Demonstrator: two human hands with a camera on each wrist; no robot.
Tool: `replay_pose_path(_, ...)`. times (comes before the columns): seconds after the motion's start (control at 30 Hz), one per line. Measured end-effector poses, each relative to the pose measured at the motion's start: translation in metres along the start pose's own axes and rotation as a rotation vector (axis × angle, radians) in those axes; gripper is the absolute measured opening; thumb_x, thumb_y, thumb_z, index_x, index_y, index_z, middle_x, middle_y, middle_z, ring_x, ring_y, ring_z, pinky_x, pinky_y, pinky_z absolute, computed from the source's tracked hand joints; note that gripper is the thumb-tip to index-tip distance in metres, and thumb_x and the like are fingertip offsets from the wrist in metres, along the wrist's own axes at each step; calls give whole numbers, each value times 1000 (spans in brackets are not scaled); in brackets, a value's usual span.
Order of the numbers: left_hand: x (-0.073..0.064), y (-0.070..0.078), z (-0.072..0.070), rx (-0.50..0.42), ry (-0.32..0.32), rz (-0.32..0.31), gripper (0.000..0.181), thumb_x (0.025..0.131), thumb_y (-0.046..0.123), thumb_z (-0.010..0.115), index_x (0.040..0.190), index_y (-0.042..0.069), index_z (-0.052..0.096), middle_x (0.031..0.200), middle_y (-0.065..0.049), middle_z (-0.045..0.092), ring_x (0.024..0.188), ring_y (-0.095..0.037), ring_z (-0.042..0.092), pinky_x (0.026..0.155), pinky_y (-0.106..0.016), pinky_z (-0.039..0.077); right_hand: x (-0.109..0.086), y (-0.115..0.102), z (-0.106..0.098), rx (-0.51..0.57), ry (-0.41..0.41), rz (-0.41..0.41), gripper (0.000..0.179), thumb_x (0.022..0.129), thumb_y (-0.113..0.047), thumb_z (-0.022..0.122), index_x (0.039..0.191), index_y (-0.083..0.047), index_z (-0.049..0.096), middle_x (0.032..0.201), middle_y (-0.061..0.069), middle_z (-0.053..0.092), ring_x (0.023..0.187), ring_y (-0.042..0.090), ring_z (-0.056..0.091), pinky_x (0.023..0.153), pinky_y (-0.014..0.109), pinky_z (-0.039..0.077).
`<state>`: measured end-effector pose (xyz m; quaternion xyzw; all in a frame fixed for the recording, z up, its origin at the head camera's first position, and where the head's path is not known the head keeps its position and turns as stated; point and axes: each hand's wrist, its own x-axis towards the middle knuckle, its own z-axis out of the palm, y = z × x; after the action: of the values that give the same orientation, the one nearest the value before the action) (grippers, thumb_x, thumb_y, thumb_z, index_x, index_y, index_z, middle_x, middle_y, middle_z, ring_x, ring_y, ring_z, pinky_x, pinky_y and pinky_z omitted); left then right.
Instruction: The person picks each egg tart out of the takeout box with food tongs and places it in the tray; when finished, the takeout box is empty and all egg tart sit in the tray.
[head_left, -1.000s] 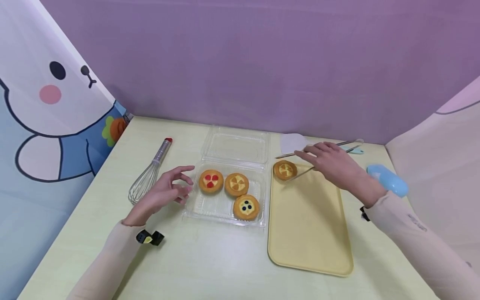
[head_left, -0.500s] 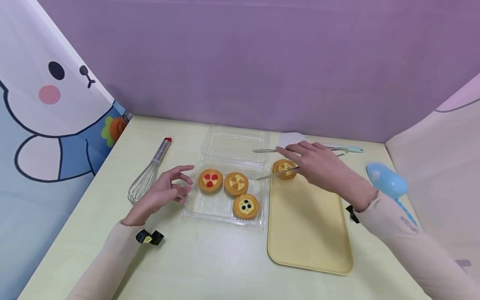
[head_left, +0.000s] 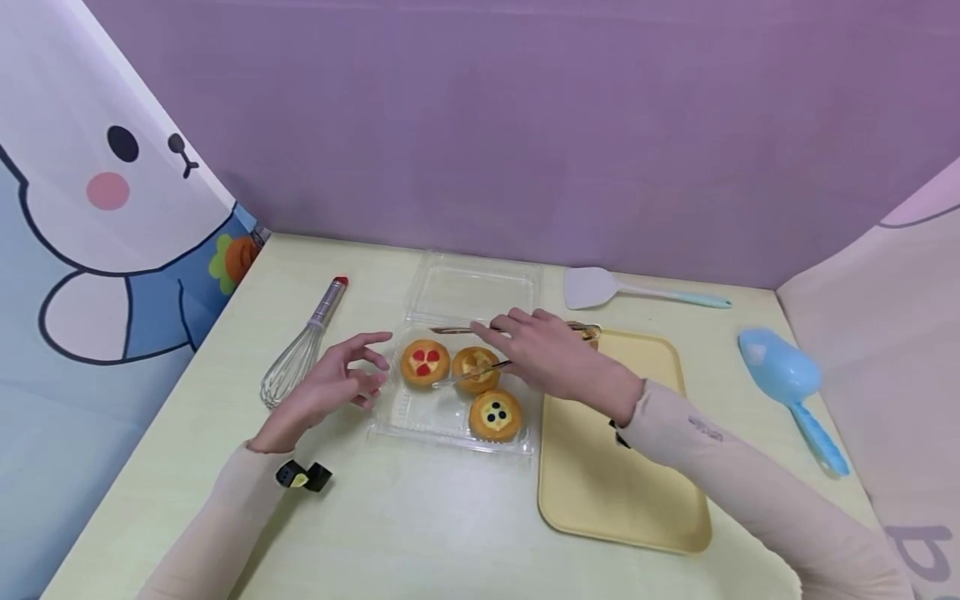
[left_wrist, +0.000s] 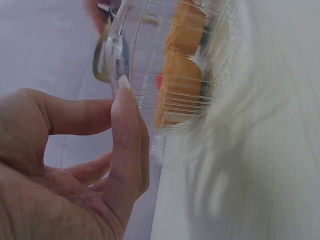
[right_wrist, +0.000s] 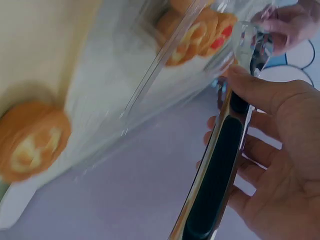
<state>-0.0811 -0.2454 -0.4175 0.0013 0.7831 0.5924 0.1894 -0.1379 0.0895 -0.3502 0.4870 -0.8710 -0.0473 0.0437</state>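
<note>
My right hand [head_left: 551,354] grips metal tongs with dark handle inserts [right_wrist: 215,175]. The tongs' two ends stand apart over a clear plastic clamshell box [head_left: 431,427]. Inside lie a tart with red pieces [head_left: 425,357], a tart with brown wedges [head_left: 467,363] that one tong arm overlaps, and a tart with dark berries [head_left: 496,416]. My left hand [head_left: 330,382] stays at the box's left rim, fingers loosely bent, a fingertip right at the rim in the left wrist view. Another wedge-topped tart [right_wrist: 35,142] lies on the yellow tray [head_left: 615,492], mostly hidden behind the tongs in the head view.
A whisk [head_left: 296,358] lies left of the box. Behind the tray is a white spatula [head_left: 592,287] with a pale blue handle. A blue scoop [head_left: 783,371] rests at the far right. The box's lid [head_left: 480,287] lies open toward the purple back cloth [head_left: 510,150].
My right hand has carried the tongs leftward, from around the tart on the tray to over the tarts in the box. That tart stays on the tray. My left hand holds its place.
</note>
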Motion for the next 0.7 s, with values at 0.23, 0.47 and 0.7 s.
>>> replay_pose_path(0.23,0,0,0,-4,-2,2,74,96,-5,60,162,7,32,125,-27,53,72,-14,64,62,-31,62,18,-15,9,-9,-69,18,65,98,-23,73,157,-15,47,137,6,66,122,24,63,85,39,58)
replay_pose_path(0.47,0,0,0,-10,-1,3,75,95,-6,60,163,8,31,125,-27,53,72,-14,64,62,-31,62,32,-22,16,-21,-101,21,57,104,-20,63,158,-15,45,136,6,66,121,23,63,82,35,57)
replay_pose_path(0.7,0,0,0,-16,-2,-8,76,95,-6,60,163,9,31,125,-25,53,70,-14,64,62,-33,63,37,-26,20,-47,-112,8,56,103,-19,64,156,-17,48,133,4,68,119,22,64,86,36,59)
